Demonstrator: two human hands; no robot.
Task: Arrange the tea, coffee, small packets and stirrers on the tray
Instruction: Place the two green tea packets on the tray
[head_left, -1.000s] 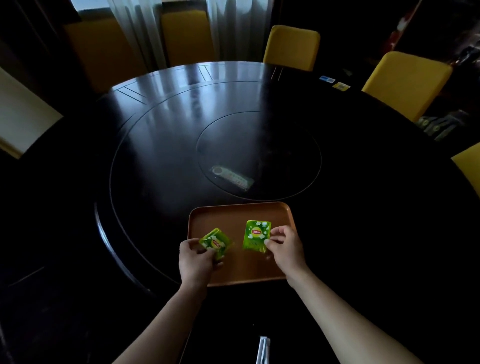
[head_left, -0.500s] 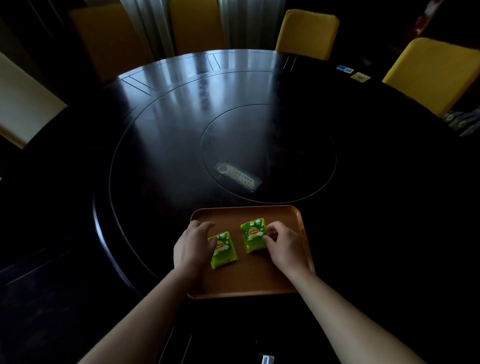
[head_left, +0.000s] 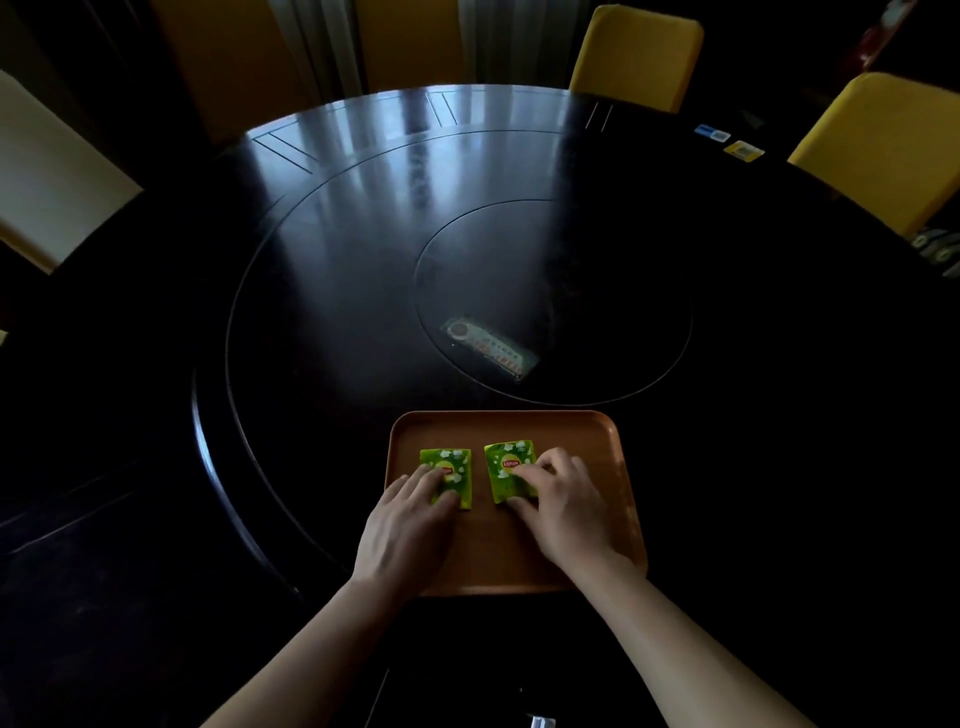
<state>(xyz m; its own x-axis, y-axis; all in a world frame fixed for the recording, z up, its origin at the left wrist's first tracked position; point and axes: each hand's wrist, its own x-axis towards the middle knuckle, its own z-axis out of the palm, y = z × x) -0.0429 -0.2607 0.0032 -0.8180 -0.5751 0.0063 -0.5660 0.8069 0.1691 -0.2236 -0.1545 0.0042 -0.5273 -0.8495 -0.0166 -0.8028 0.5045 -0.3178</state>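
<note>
An orange-brown tray (head_left: 613, 457) lies at the near edge of the dark round table. Two green Lipton tea bag packets lie flat on it side by side: the left packet (head_left: 447, 462) and the right packet (head_left: 506, 465). My left hand (head_left: 410, 525) rests on the left packet with its fingers laid over the packet's near half. The fingertips of my right hand (head_left: 566, 509) press on the right packet's near right corner. Both packets are partly covered by my fingers.
A long pale packet (head_left: 488, 348) lies on the table's inner disc beyond the tray. Two small packets, one blue (head_left: 711, 132) and one yellow (head_left: 743, 150), lie at the far right edge. Yellow chairs (head_left: 636, 52) ring the table. A white object (head_left: 540, 721) shows at the bottom edge.
Both hands brought the tea packets down from a lifted pinch and laid them flat on the tray, squaring them side by side. The view has tilted down toward the tray.
</note>
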